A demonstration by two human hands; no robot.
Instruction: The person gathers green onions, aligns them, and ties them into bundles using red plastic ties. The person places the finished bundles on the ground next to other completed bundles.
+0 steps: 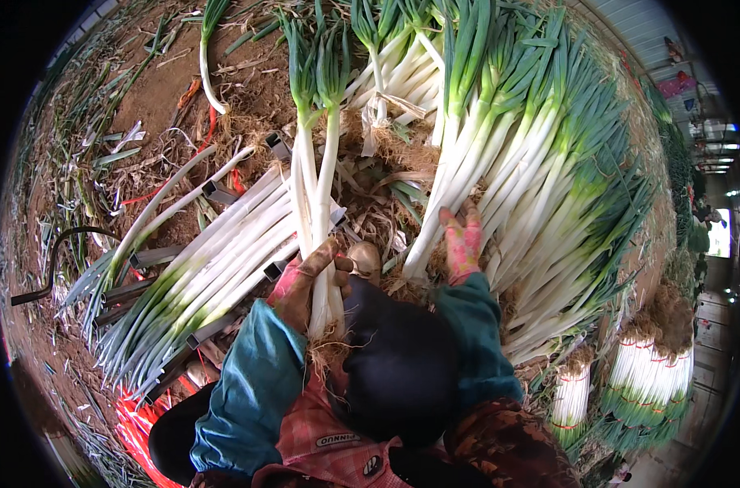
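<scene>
My left hand (315,274), in a soiled pink glove, is closed around the lower white stems of a few long green onions (313,201); their leaves point away from me and their roots hang near my lap. My right hand (461,241), in a pink glove, touches the white stems of green onions at the near left edge of a large loose pile (547,158). Whether its fingers grip a stem cannot be told. To the left, a row of green onions (223,244) lies across a metal frame (156,256), leaves towards the lower left.
Red plastic strips (139,436) lie at lower left, near a bent metal rod (55,256). Tied green onion bundles (647,378) stand at lower right, a smaller one (570,393) beside them. Single green onions (208,73) and dry leaf scraps lie on the soil ahead.
</scene>
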